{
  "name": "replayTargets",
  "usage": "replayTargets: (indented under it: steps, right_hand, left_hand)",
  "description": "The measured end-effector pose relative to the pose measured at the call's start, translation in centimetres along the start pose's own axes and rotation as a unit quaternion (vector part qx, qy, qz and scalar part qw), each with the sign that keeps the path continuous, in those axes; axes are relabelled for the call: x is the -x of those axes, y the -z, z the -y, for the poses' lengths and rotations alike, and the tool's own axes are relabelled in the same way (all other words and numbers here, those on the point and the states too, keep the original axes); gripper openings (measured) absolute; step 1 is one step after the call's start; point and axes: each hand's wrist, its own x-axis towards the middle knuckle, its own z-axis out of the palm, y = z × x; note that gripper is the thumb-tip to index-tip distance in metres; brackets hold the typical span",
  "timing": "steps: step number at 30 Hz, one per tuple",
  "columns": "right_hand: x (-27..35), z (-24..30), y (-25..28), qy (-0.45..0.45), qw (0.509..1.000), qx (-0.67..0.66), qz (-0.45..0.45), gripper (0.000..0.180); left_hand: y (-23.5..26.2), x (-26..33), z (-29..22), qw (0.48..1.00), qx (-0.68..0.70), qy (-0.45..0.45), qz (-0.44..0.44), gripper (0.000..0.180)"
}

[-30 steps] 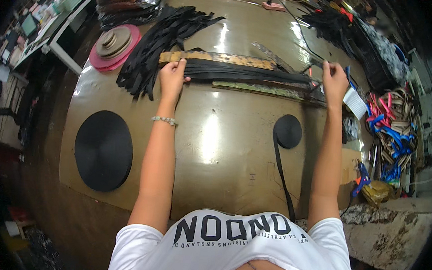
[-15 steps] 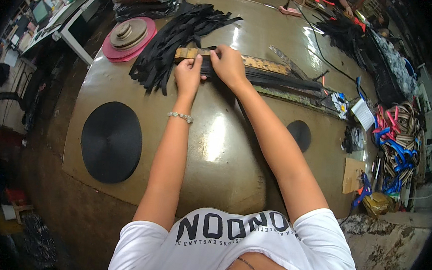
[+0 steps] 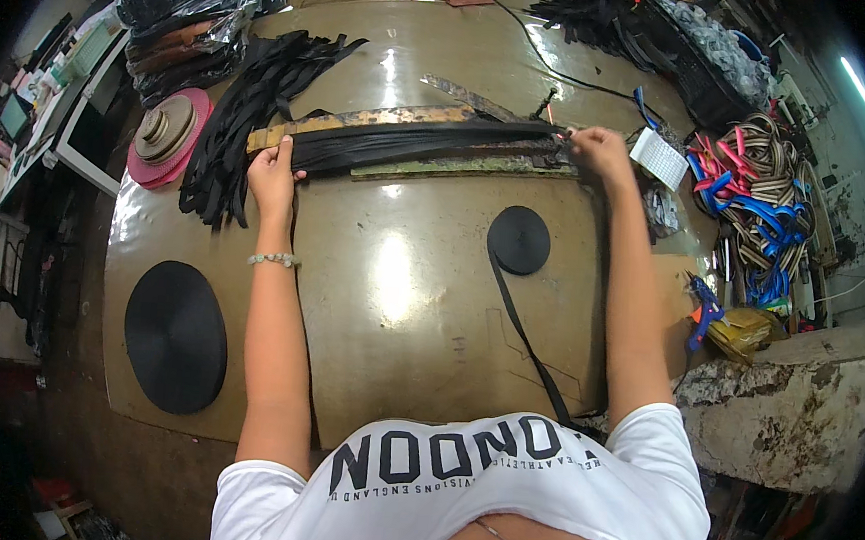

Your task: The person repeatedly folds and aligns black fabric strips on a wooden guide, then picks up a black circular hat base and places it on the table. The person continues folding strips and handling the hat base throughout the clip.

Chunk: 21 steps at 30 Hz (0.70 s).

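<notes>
A bundle of long black webbing strips (image 3: 391, 145) lies stretched across the table along a worn yellow bar (image 3: 383, 118). My left hand (image 3: 274, 174) is closed at the bundle's left end, thumb on top beside the bar's end. At the right end my right hand (image 3: 603, 154) pinches a black strip, its fingertips close to a small upright post (image 3: 546, 105). In front of the bundle runs a greenish, scuffed bar (image 3: 449, 174). Left of my left hand is a heap of cut black strips (image 3: 248, 107).
A large black webbing roll (image 3: 175, 337) lies front left. From a smaller roll (image 3: 520, 241) a strip trails toward me. Pink-rimmed spools (image 3: 168, 139) and plastic-wrapped bundles (image 3: 189, 27) stand left. Tangled coloured straps (image 3: 757, 212) and a blue glue gun (image 3: 705, 311) lie right.
My right hand has moved from beside my left hand to the bundle's right end, drawing a strip along. My left hand stays at the left end. The view has shifted right.
</notes>
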Motion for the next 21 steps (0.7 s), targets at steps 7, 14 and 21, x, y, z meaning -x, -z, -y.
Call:
replayTargets:
  steps: [7, 14, 21]
  right_hand:
    - [-0.8, -4.8, -1.8, 0.100, 0.986, -0.128, 0.030, 0.017]
    - [-1.0, 1.7, 1.2, -0.046, 0.994, 0.072, -0.072, 0.029]
    - [5.3, 17.9, -17.2, 0.277, 0.944, -0.101, 0.146, 0.029]
  left_hand:
    - [-0.1, 0.0, -0.3, 1.000, 0.000, 0.008, -0.005, 0.031]
    - [0.0, 0.0, 0.1, 0.999, 0.019, -0.027, 0.000, 0.033]
    - [0.9, 0.0, 0.2, 0.997, 0.059, 0.014, 0.043, 0.024]
